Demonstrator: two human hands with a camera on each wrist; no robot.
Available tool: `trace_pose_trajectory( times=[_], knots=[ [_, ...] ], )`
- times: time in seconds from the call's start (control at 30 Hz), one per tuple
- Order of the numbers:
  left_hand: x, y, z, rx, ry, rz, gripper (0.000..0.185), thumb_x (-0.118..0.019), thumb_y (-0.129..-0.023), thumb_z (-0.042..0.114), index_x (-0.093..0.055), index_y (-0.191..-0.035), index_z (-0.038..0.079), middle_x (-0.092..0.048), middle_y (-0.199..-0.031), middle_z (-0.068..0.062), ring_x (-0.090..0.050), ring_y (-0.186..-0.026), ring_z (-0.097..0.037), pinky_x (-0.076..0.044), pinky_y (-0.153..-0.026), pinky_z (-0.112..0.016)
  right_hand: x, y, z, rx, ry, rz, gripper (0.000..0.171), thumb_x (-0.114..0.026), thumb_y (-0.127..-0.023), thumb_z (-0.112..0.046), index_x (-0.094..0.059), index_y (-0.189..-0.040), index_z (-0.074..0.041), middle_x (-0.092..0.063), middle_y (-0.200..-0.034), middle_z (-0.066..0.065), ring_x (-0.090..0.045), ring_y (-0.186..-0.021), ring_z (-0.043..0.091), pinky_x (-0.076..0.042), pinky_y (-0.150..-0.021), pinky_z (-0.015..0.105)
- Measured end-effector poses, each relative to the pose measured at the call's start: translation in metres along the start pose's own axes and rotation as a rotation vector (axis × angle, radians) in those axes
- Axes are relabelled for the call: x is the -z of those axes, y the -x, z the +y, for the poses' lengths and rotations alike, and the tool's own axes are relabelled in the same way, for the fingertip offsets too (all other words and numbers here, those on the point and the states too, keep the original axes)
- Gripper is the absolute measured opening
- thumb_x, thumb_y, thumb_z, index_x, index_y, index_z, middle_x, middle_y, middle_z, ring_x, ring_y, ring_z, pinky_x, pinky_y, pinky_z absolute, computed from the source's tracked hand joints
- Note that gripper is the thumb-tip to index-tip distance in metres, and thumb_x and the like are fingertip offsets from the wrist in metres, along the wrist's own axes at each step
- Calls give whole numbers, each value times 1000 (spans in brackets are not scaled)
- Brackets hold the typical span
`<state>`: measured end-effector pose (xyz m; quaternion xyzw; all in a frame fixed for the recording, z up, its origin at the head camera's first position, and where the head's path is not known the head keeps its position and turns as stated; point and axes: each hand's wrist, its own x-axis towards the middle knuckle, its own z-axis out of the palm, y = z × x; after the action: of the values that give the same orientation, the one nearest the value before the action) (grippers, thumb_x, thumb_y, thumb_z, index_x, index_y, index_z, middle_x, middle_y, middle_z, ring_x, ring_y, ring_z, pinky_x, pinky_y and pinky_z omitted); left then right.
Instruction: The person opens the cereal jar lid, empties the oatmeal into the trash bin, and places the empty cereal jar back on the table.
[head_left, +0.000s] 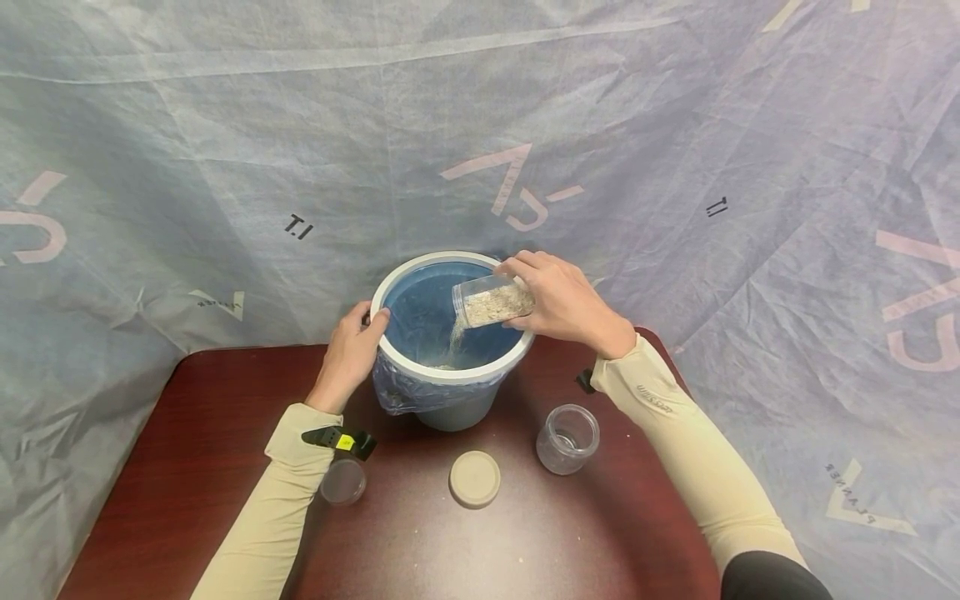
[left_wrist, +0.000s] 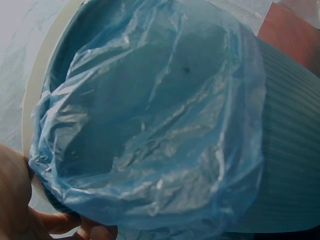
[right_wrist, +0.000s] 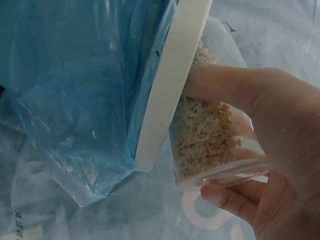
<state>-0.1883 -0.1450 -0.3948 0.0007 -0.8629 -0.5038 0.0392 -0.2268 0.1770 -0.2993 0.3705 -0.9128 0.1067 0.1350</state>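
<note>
A clear jar (head_left: pixel 491 304) lies tilted over the bin's mouth, gripped by my right hand (head_left: pixel 562 302). Pale, flaky grains (right_wrist: pixel 205 135) fill part of it, and a thin stream (head_left: pixel 456 336) of them falls from its mouth into the bin. The bin (head_left: pixel 457 410) is blue-grey with a white rim (head_left: pixel 420 367) and a blue plastic liner (left_wrist: pixel 165 125) folded over its outside. At the bin's left side my left hand (head_left: pixel 351 354) holds the rim, thumb on top and fingers curled beneath, partly hidden by the bin.
On the dark red table (head_left: pixel 247 392) a beige round lid (head_left: pixel 475 479) lies in front of the bin. To its right stands another clear jar (head_left: pixel 567 439); a clear round lid or dish (head_left: pixel 343 482) lies under the left forearm. Printed fabric (head_left: pixel 390 150) hangs behind.
</note>
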Motion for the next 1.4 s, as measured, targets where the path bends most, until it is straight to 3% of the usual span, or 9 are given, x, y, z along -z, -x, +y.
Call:
trace_pose_trajectory(
  times=[0.67,0.93,1.4],
  knots=[
    [-2,0,-1,2,5,8,55,-45,-113,45,-56,-148,5,-60,-119,-19,-56,-99,-34,-41,-82,-43,1,-1,-2,-1,-8,1,69,-100,-74,-30,-67,-131,-13,-68,-122,6,-64,-101,28,-53,-87,49],
    [-1,0,-1,1,0,12,54,-45,-112,46,-57,-148,6,-61,-119,-19,-57,-101,-34,-41,-84,-45,0,-1,-1,1,19,-7,69,-100,-73,-28,-67,-131,-11,-68,-125,6,-64,-106,30,-53,-91,50],
    [-1,-1,-2,-12,-9,19,51,-46,-112,45,-61,-143,7,-64,-117,-20,-59,-102,-36,-43,-86,-46,-3,0,1,-13,20,-7,69,-101,-73,-30,-68,-131,-12,-68,-123,7,-62,-99,29,-52,-88,49]
  ],
)
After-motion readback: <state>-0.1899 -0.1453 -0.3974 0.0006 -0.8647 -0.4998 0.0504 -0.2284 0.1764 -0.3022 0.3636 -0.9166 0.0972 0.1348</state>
